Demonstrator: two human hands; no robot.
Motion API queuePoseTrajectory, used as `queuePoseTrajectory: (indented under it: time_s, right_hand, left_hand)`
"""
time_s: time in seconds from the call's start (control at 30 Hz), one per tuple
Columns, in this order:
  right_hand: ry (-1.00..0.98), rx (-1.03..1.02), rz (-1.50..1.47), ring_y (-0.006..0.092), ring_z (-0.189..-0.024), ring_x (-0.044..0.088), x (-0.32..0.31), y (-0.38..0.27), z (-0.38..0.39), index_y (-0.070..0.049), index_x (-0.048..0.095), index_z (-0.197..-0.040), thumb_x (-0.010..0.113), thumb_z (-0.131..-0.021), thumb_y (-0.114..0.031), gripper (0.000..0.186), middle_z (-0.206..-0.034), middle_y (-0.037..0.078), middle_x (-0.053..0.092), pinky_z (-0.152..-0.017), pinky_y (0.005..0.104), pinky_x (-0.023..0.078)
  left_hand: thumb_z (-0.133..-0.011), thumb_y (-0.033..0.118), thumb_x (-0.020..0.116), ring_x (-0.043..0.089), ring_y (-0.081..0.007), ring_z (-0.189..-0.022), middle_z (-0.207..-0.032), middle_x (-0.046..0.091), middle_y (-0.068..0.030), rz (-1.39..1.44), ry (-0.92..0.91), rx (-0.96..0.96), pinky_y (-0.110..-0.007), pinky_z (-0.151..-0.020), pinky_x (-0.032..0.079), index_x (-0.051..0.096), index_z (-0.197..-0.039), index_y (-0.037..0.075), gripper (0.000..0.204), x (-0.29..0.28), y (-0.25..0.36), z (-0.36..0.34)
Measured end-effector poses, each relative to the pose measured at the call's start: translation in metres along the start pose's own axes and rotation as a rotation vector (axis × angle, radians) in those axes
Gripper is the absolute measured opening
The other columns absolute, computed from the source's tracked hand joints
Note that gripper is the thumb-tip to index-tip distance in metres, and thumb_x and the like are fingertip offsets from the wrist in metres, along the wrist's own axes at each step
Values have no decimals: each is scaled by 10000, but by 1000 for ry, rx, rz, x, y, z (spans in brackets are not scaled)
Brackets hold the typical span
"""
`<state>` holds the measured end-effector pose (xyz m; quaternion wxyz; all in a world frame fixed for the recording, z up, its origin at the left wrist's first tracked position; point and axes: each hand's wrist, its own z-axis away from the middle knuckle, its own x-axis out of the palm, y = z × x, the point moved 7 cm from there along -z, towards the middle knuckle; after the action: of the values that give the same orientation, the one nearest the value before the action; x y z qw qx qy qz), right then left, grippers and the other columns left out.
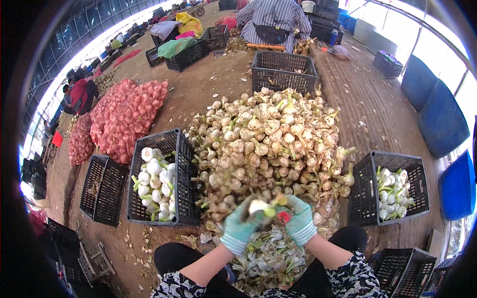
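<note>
In teal gloves, my left hand (239,226) grips a pale garlic bulb (259,207) with a green stem, while my right hand (298,223) is closed on a small red tool (283,217) beside that stem. A large pile of unpeeled garlic (271,134) lies beyond my hands, and loose peelings (266,263) cover the ground between my legs. Black crates of white trimmed garlic stand to my left (159,184) and right (392,191).
Red mesh sacks (124,119), an empty crate (102,186) at left, another crate (283,69) beyond the pile. A person in a striped top (273,22) sits ahead; another (79,97) works at far left. Blue panels (442,119) line the right; more crates (400,268) sit lower right.
</note>
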<state>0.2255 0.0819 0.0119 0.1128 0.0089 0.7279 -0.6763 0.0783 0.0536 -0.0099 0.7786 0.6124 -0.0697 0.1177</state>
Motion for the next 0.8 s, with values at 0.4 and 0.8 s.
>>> queuePoseTrajectory:
  time_s: [0.4,0.8]
  right_hand:
    - [-48,-225,4,156,-753,569,7,-24,1,-12,567,-932,566,-739,-7,193,-821,75,590,-695,250,448]
    - [-148,259,-310,177,-757,568,-15,36,-20,-38,551,-968,500,-778,-52,197,-879,101,595,-670,261,458]
  left_hand:
    - [-537,172,800,505,-156,-957,-1085,497,-66,-114,-276,44,-283,-838,433,371,-1191,25,796,10,11,11]
    - [-553,131,780,336,-197,-1189,-1326,296,-124,-145,-421,111,-323,-948,328,232,-1301,20,934,6,24,11]
